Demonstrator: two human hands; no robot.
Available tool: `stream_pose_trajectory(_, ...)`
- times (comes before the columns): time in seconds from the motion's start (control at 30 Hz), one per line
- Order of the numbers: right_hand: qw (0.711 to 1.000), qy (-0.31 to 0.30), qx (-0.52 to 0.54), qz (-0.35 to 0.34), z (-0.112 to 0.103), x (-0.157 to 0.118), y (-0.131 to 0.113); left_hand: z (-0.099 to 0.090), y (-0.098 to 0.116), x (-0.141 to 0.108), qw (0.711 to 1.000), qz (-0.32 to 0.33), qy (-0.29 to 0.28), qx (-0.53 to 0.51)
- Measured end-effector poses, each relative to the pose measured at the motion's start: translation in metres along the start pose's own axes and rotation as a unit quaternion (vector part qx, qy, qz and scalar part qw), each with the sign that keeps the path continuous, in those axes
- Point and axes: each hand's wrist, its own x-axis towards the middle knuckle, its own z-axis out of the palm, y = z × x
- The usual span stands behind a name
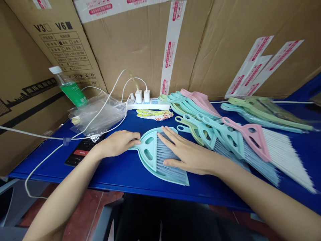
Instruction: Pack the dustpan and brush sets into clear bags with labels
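A light teal hand brush [151, 149] lies in a matching dustpan [173, 179] near the front edge of the blue table. My left hand [119, 142] is closed round the handle end at the left. My right hand [187, 152] rests with fingers spread on the grey bristles. Just right of it are several loose brushes, among them a pink brush [253, 137] with white bristles and teal ones with grey bristles. Behind these, several dustpans overlap, a pink dustpan [199, 100] on top.
Behind is a white power strip [150, 106] with cables, beside colourful labels [154, 114]. At the left are a clear plastic bag [100, 112], a green-labelled bottle [71, 90] and a dark phone [80, 152]. Wrapped sets [265, 112] lie at back right, before cardboard [140, 43].
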Motion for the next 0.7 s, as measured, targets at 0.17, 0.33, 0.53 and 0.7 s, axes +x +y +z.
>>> stream_pose_trajectory(0.17, 0.995, 0.069, -0.065, -0.010, -0.002, 0.000, 0.008, -0.001, -0.001, 0.000, 0.998, 0.000, 0.023, 0.062)
stream_pose_trajectory(0.33, 0.977, 0.130, -0.165, -0.035, -0.005, 0.003, 0.014, -0.002, -0.001, -0.001, 0.996, -0.001, 0.020, 0.081)
stream_pose_trajectory(0.53, 0.960, 0.191, -0.200, -0.051, -0.005, 0.005, 0.015, -0.003, -0.002, -0.001, 0.997, -0.002, 0.014, 0.076)
stream_pose_trajectory(0.7, 0.962, 0.198, -0.185, -0.046, -0.005, 0.008, 0.015, -0.005, -0.002, -0.003, 0.997, -0.007, 0.017, 0.081)
